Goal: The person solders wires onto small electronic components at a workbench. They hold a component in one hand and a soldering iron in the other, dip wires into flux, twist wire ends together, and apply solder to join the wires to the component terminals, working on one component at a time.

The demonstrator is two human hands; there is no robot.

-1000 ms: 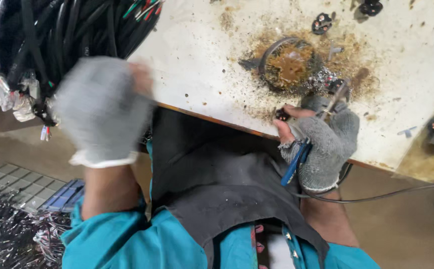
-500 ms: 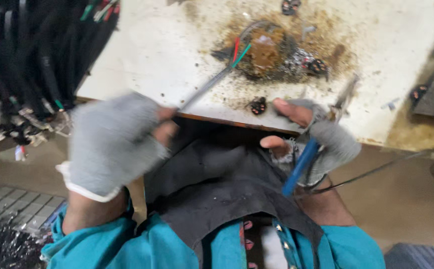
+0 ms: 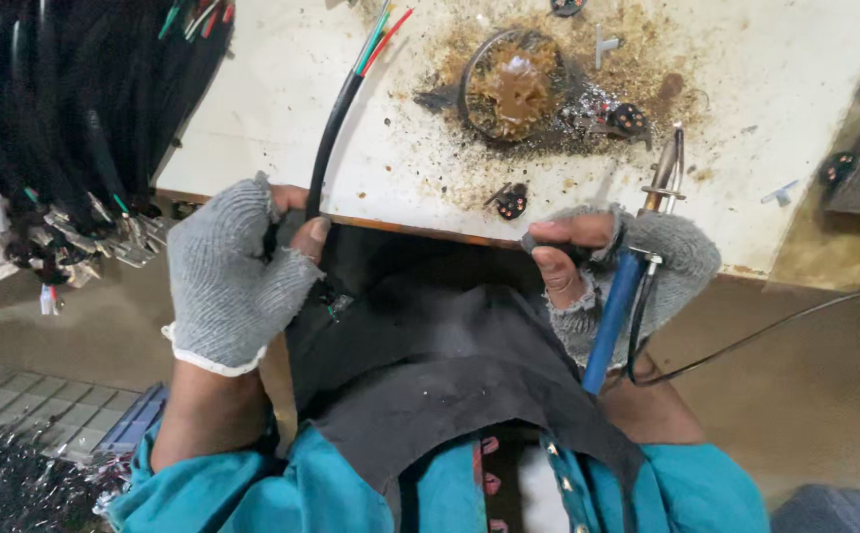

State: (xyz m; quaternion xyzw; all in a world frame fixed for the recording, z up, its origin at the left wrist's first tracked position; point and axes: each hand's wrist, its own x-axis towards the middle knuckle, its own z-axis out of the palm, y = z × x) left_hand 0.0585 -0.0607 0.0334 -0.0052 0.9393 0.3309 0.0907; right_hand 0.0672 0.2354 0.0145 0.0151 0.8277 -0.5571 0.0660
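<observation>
Head view — left hand now clamps black cable; right hand pinches soldering iron.

Single head view, steep downward, close over hands, lap, white bench edge.

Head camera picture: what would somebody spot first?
Two grey-gloved hands at the table's near edge: the left hand grips a black cable with coloured wires fanning from its end, and the right hand holds a blue-handled soldering iron. Behind them, a brown scorched stain marks the white table.
</observation>
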